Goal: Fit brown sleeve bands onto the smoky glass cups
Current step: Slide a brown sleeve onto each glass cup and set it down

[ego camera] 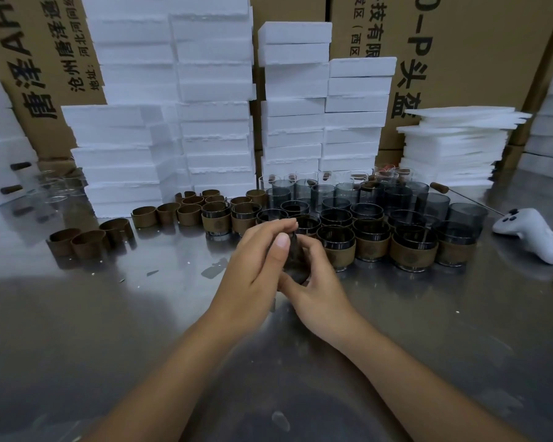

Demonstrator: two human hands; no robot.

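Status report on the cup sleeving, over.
Left hand, right hand both gripping one dark blurred piece. Sleeved cups just behind, loose bands left. Nothing blocking.

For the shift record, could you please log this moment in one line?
left hand: holds dark item, blurred | right hand: holds same item | loose brown bands: at left | banded cups: at right
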